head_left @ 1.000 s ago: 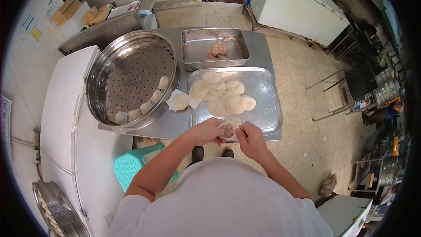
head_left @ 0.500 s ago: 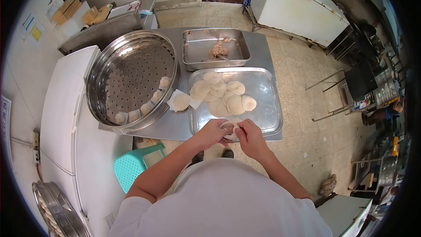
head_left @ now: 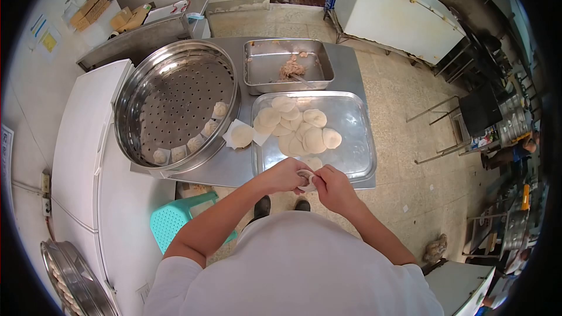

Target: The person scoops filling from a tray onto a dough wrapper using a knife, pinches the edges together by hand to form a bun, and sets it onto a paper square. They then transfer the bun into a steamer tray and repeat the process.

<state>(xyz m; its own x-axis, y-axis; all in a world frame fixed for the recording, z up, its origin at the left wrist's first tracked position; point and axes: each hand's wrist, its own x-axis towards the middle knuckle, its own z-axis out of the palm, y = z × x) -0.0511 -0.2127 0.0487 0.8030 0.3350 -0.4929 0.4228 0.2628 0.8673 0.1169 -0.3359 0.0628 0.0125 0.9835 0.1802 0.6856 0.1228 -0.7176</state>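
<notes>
Left hand (head_left: 281, 177) and right hand (head_left: 335, 187), fingers closed, pinch a dough round (head_left: 306, 181) at the tray's (head_left: 370, 147) six-o'clock rim, well apart from the dough stack (head_left: 297, 126) at twelve.

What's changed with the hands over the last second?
Both hands closed in: the left hand and right hand now pinch the filled wrapper together between them, its filling hardly showing. Steamer, tray of dough discs and filling pan stayed put.

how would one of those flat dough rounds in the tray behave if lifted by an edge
Probably floppy: the dough rounds lie thin, draped over each other in the tray. Likely sticky where they overlap. Probably soft: the dough piece pinched by left hand and right hand looks curled.
</notes>
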